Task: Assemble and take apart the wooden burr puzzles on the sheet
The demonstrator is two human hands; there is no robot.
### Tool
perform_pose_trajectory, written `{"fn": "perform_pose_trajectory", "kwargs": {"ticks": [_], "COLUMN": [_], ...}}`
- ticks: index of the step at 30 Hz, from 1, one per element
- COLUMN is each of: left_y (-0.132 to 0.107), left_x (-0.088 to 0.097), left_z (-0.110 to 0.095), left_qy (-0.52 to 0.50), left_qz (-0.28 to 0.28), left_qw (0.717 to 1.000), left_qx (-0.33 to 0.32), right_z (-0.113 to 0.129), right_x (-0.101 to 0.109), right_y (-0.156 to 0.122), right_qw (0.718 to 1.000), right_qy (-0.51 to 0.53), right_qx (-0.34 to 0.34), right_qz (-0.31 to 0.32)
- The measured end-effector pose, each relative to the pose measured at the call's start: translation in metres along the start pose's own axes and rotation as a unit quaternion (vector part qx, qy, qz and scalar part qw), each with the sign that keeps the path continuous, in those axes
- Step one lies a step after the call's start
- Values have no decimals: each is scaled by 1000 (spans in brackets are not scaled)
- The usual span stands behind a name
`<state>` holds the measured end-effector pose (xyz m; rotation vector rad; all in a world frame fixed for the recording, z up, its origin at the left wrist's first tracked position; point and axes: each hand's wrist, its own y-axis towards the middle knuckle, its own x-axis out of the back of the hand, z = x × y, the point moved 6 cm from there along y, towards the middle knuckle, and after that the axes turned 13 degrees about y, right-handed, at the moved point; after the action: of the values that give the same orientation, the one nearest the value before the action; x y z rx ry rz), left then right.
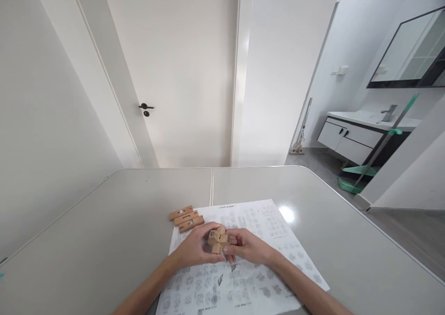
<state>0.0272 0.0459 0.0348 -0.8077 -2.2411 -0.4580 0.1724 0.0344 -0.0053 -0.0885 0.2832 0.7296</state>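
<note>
Between my two hands is a wooden burr puzzle (218,239), a cluster of crossed light-wood blocks with dark marks on some ends. My left hand (196,246) curls around its left side, thumb below and fingers above. From the right, my right hand (245,244) pinches a block end between thumb and fingers. Parts of the puzzle are hidden behind the fingers. Under both hands lies a large printed sheet (267,227) with rows of small grey drawings. Beyond my left hand, several loose notched wooden pieces (187,217) lie side by side at the sheet's upper left edge.
The grey table (114,222) has a seam across its middle and rounded far corners. Behind it stands a white door (177,74) with a black handle. At right are a washbasin cabinet (351,136), a mop (302,129) and a green dustpan (351,184).
</note>
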Motion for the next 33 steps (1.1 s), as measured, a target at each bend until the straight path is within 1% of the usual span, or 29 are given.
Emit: {"fn": "perform_pose_trajectory", "kwargs": {"ticks": [6,11,15,25,33], "left_y": [1,2,3,3,3], "left_x": [1,1,0,1,-1], "left_z": [5,6,5,0,2], "left_qy": [16,-6,-7,-14,-4], "left_qz": [-6,-14,-16,-22,-15], "left_qw": [1000,1000,1000,999,1000], "left_qx": [14,-5,-11,-27,-11], "right_z": [4,-1,-3,-2,-3], "right_x": [-3,-4,-3,-3,-2], "right_y": [0,1,1,1,1], "right_qw": [1000,999,1000,1000,1000], "right_qy": [6,13,-1,-3,-7], "right_qx": [11,13,17,23,18], "right_qz": [10,30,21,19,15]}}
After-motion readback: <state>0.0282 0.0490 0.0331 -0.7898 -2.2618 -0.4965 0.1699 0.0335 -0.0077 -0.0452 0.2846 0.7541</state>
